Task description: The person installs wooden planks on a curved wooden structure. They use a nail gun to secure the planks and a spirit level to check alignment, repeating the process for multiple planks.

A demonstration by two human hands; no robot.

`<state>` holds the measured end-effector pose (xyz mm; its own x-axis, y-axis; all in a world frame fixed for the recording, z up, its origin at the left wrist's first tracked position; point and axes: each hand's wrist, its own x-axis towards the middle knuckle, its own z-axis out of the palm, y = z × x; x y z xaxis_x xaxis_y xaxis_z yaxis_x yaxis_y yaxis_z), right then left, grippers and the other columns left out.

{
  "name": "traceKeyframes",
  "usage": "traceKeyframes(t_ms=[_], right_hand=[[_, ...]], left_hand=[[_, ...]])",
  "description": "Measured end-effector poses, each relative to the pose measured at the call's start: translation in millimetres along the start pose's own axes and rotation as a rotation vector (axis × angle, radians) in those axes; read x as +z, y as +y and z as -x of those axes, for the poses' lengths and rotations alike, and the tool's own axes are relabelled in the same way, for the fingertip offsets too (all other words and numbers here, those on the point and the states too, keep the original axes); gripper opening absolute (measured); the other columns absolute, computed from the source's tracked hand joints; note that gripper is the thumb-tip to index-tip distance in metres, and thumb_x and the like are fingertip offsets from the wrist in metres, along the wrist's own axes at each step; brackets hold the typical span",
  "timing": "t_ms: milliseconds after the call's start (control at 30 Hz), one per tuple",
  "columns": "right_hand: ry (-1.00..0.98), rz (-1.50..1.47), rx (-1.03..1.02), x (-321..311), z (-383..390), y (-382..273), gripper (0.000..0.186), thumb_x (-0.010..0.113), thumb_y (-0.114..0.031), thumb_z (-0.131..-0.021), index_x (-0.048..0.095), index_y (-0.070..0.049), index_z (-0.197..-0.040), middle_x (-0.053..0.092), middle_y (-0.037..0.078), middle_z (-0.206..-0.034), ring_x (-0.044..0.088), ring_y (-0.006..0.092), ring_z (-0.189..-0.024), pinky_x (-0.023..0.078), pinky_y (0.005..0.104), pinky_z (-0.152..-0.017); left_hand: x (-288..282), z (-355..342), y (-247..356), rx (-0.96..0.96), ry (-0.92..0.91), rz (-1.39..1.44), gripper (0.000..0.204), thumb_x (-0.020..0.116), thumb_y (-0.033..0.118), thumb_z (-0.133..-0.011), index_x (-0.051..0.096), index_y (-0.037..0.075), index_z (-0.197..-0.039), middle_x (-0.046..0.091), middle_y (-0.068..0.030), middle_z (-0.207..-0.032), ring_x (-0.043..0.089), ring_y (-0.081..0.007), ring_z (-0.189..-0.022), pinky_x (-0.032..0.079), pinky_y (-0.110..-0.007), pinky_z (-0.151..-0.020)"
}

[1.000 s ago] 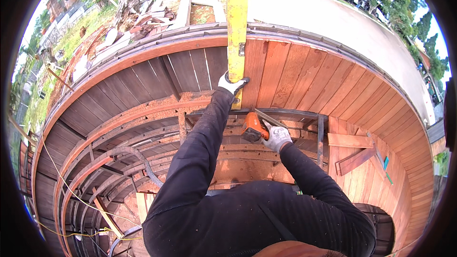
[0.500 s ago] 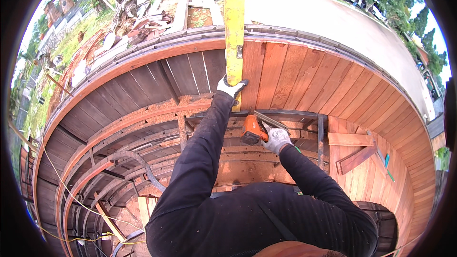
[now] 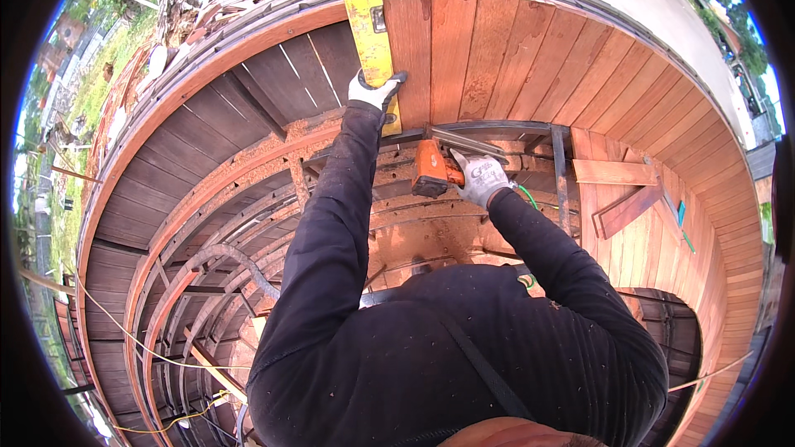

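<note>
My left hand (image 3: pixel 378 91), in a white glove with dark fingertips, grips the lower part of a long yellow spirit level (image 3: pixel 362 8). The level lies across the curved rim, along the edge where the reddish planks (image 3: pixel 451 58) meet the dark boards (image 3: pixel 290 74). My gloved right hand (image 3: pixel 482 178) is closed around the handle of an orange nail gun (image 3: pixel 431 167) with a metal magazine (image 3: pixel 468 141). The nail gun is just below the dark metal rail (image 3: pixel 489 127) at the planks' inner ends. A green hose (image 3: pixel 527 195) shows beside my right wrist.
Curved ribs (image 3: pixel 240 157) covered in sawdust step down on the left. A grey flexible hose (image 3: pixel 240 255) and a thin yellow cord (image 3: pixel 157 356) run there. Loose boards (image 3: pixel 617 172) lie on the planking at right, near a dark opening (image 3: pixel 662 314).
The whole view has shifted and turned slightly, so the level appears farther left and tilted. Both hands keep their holds, and the nail gun stays near the rail.
</note>
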<state>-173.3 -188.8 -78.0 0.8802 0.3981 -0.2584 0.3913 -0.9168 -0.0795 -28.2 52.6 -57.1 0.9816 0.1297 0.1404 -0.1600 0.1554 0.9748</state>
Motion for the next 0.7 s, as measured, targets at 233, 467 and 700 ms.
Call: traceKeyframes(t_ms=[233, 467, 700], right_hand=[[0.05, -0.033, -0.002, 4, -1, -3, 0.064, 0.056, -0.035, -0.086, 0.041, -0.005, -0.141, 0.07, 0.016, -0.098, 0.067, 0.0303, -0.092, 0.047, 0.0405, -0.087], [-0.006, 0.023, -0.052, -7, -5, -10, 0.067, 0.057, -0.034, -0.085, 0.039, -0.005, -0.143, 0.07, 0.015, -0.095, 0.067, 0.0291, -0.089, 0.046, 0.0401, -0.088], [0.117, -0.026, -0.078, 9, -10, -4, 0.074, 0.064, -0.036, -0.08, 0.039, -0.006, -0.142, 0.069, 0.016, -0.085, 0.067, 0.0308, -0.08, 0.048, 0.0401, -0.079]], left_hand=[[5, 8, 14, -0.033, 0.005, 0.002, 0.042, 0.086, 0.017, -0.072, 0.063, 0.002, -0.104, 0.066, -0.0019, -0.091, 0.061, -0.0115, -0.076, 0.051, -0.026, -0.069], [2, -1, 3, 0.004, -0.006, -0.043, 0.045, 0.086, 0.024, -0.072, 0.064, 0.004, -0.105, 0.065, -0.0004, -0.089, 0.059, -0.0116, -0.073, 0.051, -0.028, -0.065], [5, 3, 12, -0.051, -0.002, -0.081, 0.044, 0.086, 0.023, -0.072, 0.063, 0.004, -0.105, 0.065, -0.0006, -0.089, 0.058, -0.0119, -0.074, 0.051, -0.03, -0.064]])
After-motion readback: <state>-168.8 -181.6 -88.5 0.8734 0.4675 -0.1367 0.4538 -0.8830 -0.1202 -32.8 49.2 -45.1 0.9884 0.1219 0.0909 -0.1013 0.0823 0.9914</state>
